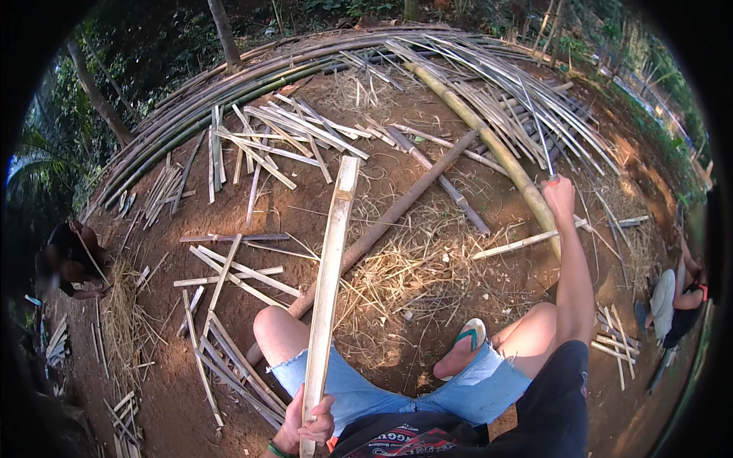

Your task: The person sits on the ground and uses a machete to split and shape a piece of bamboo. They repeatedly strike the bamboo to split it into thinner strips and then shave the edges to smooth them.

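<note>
Item: split bamboo slat [330,267], pale. Rises from the left hand [321,416], whose fingers are wrapped around its lower part; most of its length stands beyond them, presumably so that the long faces are free of the grip.

Item: long, thin blade [537,126]. Extends forward of the right hand [560,197], whose fingers are clamped on its reddish handle, seemingly to keep them off the blade. The extended right arm holds it well apart from the slat, likely for clearance.

Item: brown pole [412,202]. Lies slantwise on the ground beyond the left fingers, passing behind the slat; it may serve as a low rest.

Item: dry shavings [401,275]. Spread between and ahead of the two sets of fingers, loose, apparently as waste.

Item: bamboo strips [229,278]. Crossed on the ground ahead and left of the left fingers, probably laid within reach.
</note>
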Motion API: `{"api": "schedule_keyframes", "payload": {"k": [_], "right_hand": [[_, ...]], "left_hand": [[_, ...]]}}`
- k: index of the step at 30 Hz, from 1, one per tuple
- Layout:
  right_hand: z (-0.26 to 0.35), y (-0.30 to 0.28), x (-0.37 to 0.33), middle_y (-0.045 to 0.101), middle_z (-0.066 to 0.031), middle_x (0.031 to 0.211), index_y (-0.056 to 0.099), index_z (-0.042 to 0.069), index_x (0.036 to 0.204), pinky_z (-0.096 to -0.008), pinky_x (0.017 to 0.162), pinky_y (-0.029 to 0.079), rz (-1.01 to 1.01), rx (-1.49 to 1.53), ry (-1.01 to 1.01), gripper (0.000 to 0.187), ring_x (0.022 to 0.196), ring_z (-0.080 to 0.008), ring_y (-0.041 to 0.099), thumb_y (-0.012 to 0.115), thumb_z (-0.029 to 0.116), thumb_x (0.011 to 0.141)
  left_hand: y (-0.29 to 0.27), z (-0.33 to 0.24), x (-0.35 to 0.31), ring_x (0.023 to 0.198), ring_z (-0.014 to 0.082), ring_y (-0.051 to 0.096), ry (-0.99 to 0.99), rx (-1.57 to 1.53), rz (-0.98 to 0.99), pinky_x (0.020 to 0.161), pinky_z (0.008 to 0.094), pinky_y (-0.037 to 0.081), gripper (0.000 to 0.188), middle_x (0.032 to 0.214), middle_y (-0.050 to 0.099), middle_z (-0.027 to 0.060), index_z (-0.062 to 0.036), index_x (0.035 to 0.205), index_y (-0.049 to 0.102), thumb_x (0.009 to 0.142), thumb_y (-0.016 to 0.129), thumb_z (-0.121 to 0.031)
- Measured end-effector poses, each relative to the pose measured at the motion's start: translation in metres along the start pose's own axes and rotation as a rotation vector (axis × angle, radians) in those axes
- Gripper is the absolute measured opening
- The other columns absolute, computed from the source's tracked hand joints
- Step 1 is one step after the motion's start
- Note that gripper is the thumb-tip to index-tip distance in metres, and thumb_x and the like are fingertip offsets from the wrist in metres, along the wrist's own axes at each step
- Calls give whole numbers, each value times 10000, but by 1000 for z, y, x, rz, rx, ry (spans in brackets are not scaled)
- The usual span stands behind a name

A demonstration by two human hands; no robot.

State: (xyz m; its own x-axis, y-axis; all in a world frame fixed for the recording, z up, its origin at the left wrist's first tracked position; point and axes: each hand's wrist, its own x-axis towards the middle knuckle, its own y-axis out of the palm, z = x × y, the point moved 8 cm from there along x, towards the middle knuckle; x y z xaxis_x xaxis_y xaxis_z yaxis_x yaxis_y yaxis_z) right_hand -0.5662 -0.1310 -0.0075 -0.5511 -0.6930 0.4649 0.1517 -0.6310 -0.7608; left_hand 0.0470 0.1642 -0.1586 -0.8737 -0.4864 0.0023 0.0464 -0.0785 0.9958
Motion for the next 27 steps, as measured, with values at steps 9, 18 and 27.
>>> {"api": "schedule_keyframes", "payload": {"k": [9, 18, 27], "right_hand": [[112, 30, -108, 578, 29, 648, 679, 25, 825, -253, 492, 351, 436, 887, -9, 176, 530, -47, 467, 775, 169, 859], [160, 64, -182, 529, 60, 612, 700, 42, 961, -223, 441, 361, 649, 1225, -4, 247, 498, -25, 474, 765, 274, 903], [188, 46, -201, 598, 22, 629, 664, 28, 774, -274, 542, 404, 461, 1131, -79, 222, 576, -55, 509, 778, 201, 853]], "left_hand": [[15, -17, 75, 339, 33, 339, -195, 75, 105, 308, 184, 233, 612, 511, 344, -34, -136, 855, 406, 960, 371, -738], [20, -20, 147, 312, 59, 350, -125, 55, 154, 288, 204, 266, 672, 482, 350, -8, -72, 902, 474, 983, 317, -721], [-9, -20, 162, 443, 183, 503, -141, 510, -237, 429, 323, 495, 740, 643, 508, 96, -49, 1458, 421, 1029, 278, -635]]}}
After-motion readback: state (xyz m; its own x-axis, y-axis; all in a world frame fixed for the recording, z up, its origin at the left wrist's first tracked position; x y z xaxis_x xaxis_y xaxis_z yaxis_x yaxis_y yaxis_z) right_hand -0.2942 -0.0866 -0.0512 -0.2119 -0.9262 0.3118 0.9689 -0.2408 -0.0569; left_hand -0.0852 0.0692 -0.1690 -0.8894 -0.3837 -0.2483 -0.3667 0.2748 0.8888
